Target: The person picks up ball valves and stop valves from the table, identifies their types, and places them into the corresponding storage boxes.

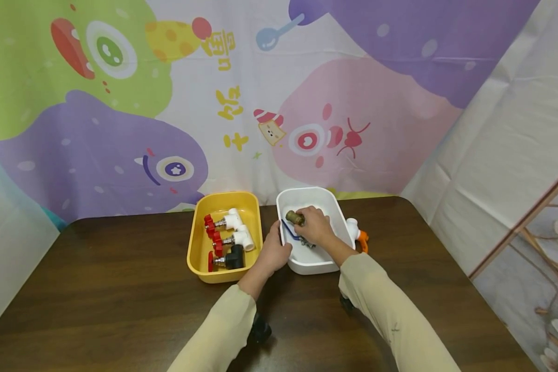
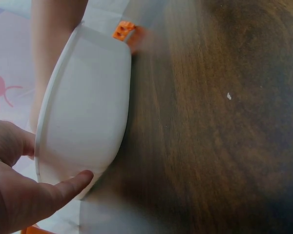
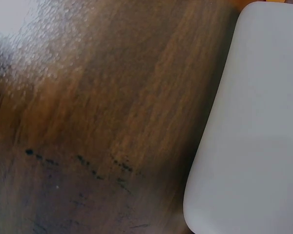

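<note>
My left hand [image 1: 273, 249] is at the near-left side of a white tray [image 1: 313, 267]. In the left wrist view, the thumb lies along the tray's outer wall and the fingers pass over its rim. Reaching into that tray, my right hand [image 1: 315, 226] pinches a brass-coloured cylindrical fitting [image 1: 295, 217] near the left wall. Below the fitting are a blue hooked piece [image 1: 289, 230] and some small grey metal parts [image 1: 309, 243], partly covered by the right hand. The right wrist view has only the tray's outer wall [image 3: 254, 122] and tabletop, with the hand out of sight.
Left of the white tray stands a yellow tray [image 1: 200, 274] holding several red-handled valves, with white bodies [image 1: 233, 220] and a black one [image 1: 235, 257]. A white piece with an orange handle [image 1: 363, 241] lies against the white tray's right side. A printed curtain [image 1: 242, 170] hangs behind the table.
</note>
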A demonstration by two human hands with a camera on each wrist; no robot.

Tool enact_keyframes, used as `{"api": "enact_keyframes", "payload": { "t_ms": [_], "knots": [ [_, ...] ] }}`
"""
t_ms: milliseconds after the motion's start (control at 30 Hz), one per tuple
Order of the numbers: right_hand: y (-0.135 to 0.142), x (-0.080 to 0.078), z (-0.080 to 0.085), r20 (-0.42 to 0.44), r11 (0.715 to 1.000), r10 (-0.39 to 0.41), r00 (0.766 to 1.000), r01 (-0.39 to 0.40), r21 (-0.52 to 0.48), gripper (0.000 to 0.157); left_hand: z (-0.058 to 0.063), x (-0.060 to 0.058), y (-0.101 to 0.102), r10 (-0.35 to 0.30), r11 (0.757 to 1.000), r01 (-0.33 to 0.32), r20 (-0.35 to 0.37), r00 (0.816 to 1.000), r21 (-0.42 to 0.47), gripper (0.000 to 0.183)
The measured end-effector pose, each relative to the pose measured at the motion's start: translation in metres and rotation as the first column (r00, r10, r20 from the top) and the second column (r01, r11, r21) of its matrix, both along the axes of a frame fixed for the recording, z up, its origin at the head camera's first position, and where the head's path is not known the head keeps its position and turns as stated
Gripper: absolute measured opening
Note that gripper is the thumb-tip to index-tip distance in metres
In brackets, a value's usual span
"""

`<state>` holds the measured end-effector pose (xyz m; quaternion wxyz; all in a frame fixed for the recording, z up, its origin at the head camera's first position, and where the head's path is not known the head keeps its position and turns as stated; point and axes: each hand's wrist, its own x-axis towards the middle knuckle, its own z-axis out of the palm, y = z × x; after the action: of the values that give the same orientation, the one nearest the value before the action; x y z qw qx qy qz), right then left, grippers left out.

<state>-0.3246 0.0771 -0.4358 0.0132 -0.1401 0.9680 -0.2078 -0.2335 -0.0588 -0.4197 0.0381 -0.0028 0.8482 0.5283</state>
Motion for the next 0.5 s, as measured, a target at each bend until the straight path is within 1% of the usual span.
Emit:
{"api": "enact_keyframes", "payload": {
  "t_ms": [367,500],
  "knots": [
    [-0.0008,-0.0003,-0.0027,0.013,0.999,0.02,1.0,-0.021,0.04,0.047,0.0003,0.0005,-0.0003,0.002,1.0,-0.002,0.011,1.0,-0.003,0.067],
    [-0.001,-0.0007,-0.0043,0.008,0.999,0.025,1.0,-0.025,0.039,0.047,0.0003,0.0001,-0.0001,0.005,1.0,-0.005,0.016,1.0,-0.007,0.067]
  ]
}}
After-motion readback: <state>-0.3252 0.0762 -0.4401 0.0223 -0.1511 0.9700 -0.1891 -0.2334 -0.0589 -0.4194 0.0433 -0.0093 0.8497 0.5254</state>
